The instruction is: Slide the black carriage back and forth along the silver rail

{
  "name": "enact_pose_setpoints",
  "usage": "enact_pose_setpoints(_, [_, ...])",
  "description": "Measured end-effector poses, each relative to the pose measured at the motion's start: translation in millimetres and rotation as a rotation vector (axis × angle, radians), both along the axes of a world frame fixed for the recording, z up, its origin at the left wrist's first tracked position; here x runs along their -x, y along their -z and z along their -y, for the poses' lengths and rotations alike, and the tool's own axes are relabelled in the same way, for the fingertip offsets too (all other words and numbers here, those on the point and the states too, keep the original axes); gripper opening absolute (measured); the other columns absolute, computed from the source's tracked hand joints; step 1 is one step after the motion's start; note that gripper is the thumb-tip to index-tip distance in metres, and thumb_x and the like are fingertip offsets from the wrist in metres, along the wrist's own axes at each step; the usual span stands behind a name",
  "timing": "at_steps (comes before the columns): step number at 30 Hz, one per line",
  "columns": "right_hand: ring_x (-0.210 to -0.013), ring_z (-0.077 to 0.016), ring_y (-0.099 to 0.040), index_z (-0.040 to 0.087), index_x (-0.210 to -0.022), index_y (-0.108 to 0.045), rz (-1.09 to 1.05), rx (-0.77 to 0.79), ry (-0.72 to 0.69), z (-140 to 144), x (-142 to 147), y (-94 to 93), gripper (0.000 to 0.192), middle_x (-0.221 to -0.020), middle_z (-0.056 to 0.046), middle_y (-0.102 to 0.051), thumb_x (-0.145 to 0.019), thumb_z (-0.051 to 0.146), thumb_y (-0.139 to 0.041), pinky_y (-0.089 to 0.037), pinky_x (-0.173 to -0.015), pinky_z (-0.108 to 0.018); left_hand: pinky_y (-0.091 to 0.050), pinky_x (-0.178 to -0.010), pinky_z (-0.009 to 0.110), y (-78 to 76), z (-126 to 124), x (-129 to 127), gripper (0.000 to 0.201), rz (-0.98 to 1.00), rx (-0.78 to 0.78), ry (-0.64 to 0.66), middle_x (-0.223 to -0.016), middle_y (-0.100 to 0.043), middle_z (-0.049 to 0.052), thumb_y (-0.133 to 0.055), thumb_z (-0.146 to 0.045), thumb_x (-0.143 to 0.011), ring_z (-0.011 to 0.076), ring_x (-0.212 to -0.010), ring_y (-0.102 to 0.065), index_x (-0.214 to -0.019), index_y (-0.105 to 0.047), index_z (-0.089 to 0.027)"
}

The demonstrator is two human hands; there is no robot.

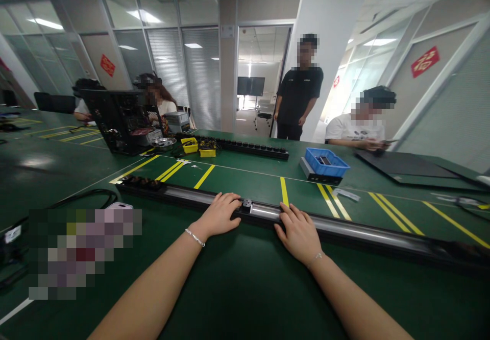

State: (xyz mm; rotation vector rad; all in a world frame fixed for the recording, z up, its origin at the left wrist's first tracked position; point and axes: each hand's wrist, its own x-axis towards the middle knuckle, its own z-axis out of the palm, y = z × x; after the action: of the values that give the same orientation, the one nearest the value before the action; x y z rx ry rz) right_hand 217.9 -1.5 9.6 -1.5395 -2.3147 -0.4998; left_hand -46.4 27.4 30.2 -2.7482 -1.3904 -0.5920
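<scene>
A long black rail [363, 230] lies across the green table in front of me, with a silvery channel along its top and dark socket-like blocks at its left end. On its middle part rests my left hand [220, 213], fingers stretched over the top and thumb by the near edge. My right hand [300, 232] lies farther right on the same rail, its fingers spread and thumb along the near side. Between the two hands, a small grey socket-like piece [247, 203] sits in the channel. What lies under my palms is hidden.
Beyond the rail are another black strip [256, 148], yellow bins [207, 152], a blue basket [325, 162] and an open computer case [118, 120]. Cables [84, 194] and a blurred object [88, 248] lie left. One person [298, 95] stands opposite; others sit around the table.
</scene>
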Motion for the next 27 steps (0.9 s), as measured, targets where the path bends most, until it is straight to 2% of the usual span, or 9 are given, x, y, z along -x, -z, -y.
enact_pose_setpoints(14, [-0.124, -0.0244, -0.038, 0.024, -0.105, -0.06, -0.005, 0.005, 0.004, 0.7, -0.3, -1.0, 0.029, -0.134, -0.005, -0.048, -0.088, 0.038, -0.041, -0.033, -0.096, -0.041, -0.022, -0.105, 0.056, 2.5, -0.5, -2.0, 0.047, -0.033, 0.017, 0.006, -0.134, -0.043, 0.006, -0.06, -0.031, -0.076, 0.0293, -0.126, -0.035, -0.122, -0.052, -0.032])
enact_pose_setpoints(18, [-0.124, -0.0243, -0.038, 0.023, -0.105, -0.06, -0.007, -0.004, 0.001, 0.5, -0.4, -0.6, 0.03, -0.134, -0.005, -0.048, -0.088, 0.038, -0.04, -0.033, -0.096, -0.04, -0.021, -0.107, 0.054, 2.7, 1.3, -5.6, 0.046, -0.027, 0.021, 0.016, -0.135, -0.043, 0.005, -0.058, -0.03, -0.076, 0.0274, -0.128, -0.034, -0.121, -0.051, -0.03])
enact_pose_setpoints(23, [-0.124, -0.0245, -0.038, 0.022, -0.11, -0.059, -0.009, -0.004, 0.004, 0.5, -0.2, -1.0, 0.034, -0.134, -0.005, -0.048, -0.088, 0.039, -0.039, -0.033, -0.096, -0.04, -0.023, -0.108, 0.046, 1.5, 4.8, -15.7, 0.049, 0.004, 0.016, 0.064, -0.128, -0.051, 0.007, -0.059, -0.029, -0.074, 0.0242, -0.125, -0.038, -0.122, -0.047, -0.023])
enact_pose_setpoints(27, [-0.124, -0.025, -0.038, 0.023, -0.114, -0.057, -0.011, 0.004, 0.0, 0.5, -0.3, -1.3, 0.035, -0.134, -0.005, -0.047, -0.089, 0.039, -0.038, -0.033, -0.096, -0.041, -0.024, -0.108, 0.045, 1.1, 5.3, -17.3, 0.041, 0.017, 0.024, 0.077, -0.128, -0.052, 0.007, -0.06, -0.028, -0.074, 0.0247, -0.125, -0.037, -0.113, -0.051, -0.022])
